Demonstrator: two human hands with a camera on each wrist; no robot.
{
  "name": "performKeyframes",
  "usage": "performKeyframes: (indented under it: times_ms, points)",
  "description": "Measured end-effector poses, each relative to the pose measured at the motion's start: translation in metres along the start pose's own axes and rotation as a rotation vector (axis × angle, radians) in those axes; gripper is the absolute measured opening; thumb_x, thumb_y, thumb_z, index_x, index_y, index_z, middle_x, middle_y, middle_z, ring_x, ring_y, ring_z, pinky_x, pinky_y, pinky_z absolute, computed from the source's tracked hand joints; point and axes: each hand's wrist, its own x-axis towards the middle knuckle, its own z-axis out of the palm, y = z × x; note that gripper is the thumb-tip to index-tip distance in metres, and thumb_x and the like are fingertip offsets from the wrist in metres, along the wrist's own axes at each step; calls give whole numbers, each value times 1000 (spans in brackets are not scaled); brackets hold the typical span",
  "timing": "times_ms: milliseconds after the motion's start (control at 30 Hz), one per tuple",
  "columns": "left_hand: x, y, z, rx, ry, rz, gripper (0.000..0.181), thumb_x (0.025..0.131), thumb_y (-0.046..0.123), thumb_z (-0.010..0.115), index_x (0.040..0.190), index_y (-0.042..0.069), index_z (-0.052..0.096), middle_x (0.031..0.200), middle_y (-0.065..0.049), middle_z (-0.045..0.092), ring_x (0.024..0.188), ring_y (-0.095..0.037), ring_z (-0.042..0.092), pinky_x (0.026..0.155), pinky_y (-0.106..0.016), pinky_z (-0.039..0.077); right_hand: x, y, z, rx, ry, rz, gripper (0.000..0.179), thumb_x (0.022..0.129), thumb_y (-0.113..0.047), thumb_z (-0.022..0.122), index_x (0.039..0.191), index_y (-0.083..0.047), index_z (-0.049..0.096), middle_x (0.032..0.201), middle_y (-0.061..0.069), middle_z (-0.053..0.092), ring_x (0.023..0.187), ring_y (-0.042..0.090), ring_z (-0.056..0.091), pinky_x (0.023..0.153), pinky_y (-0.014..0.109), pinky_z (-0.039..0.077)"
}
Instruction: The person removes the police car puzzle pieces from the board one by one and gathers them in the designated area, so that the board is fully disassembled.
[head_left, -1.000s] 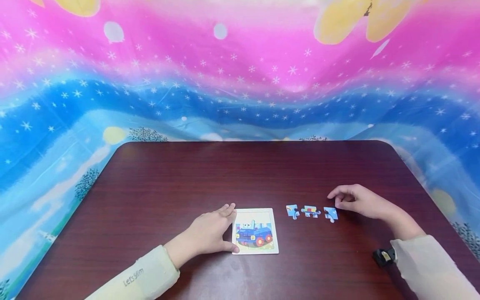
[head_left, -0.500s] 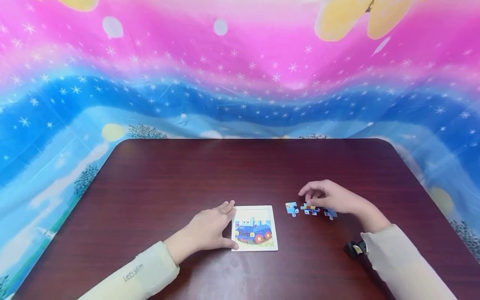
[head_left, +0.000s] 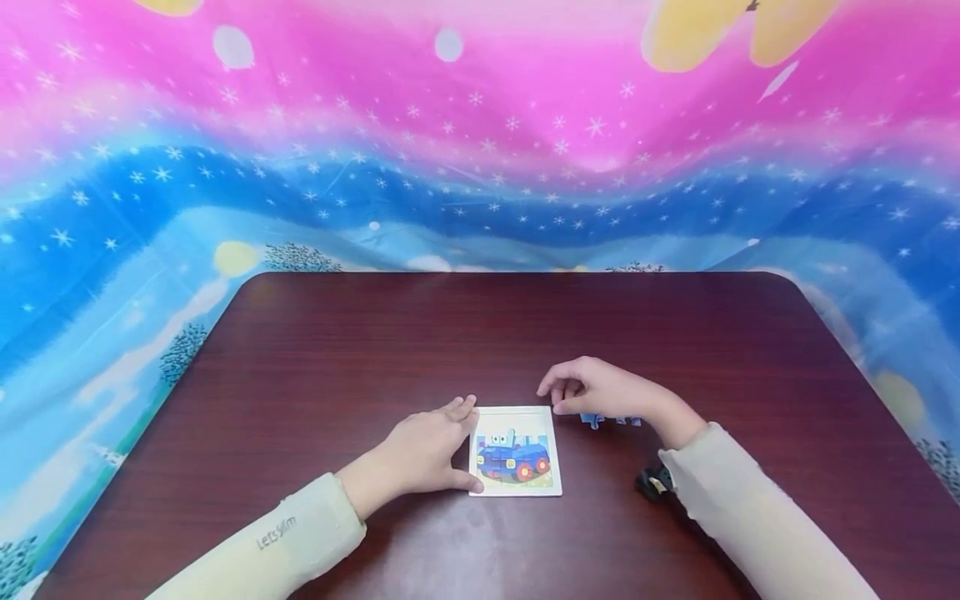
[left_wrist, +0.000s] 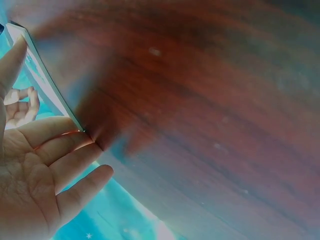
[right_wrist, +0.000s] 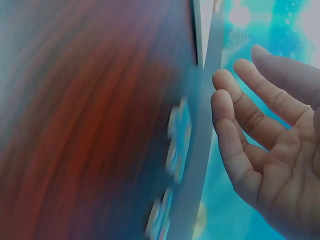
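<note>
My left hand point(head_left: 420, 450) rests at the left side of a square jigsaw puzzle tray point(head_left: 557, 454), thumb on its near left corner and forefinger at its far left corner. Assembled pieces in the tray show a blue tractor point(head_left: 510, 460) with eyes and red wheels; above them runs a pale bare strip. In the left wrist view its fingers point(left_wrist: 70, 167) lie straight. Beyond the tray's far right corner hovers my right hand point(head_left: 618, 392), fingers loosely bent around nothing. Loose blue puzzle pieces point(head_left: 592, 421) lie beneath it, partly hidden; the right wrist view shows two pieces point(right_wrist: 180, 140), blurred.
Both hands work over a dark red wooden table point(head_left: 360, 350). A pink and blue patterned cloth point(head_left: 480, 167) hangs behind and around it. A black strap device point(head_left: 654, 483) sits at the right wrist.
My right hand has moved left, passing over the loose puzzle pieces toward the tray, and now covers most of them. The left hand stays at the tray's left side.
</note>
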Motion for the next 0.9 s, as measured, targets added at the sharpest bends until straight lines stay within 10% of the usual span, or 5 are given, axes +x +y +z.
performKeyframes:
  times_ms: [900]
  points:
    - [-1, 0, 1, -50, 13, 3, 92, 72, 63, 78, 140, 5, 56, 151, -15, 48, 140, -27, 48, 102, -43, 51, 37, -42, 45, -155, -132, -48, 19, 84, -3, 74, 101, -11, 74, 89, -2, 61, 74, 3, 51, 69, 19, 47]
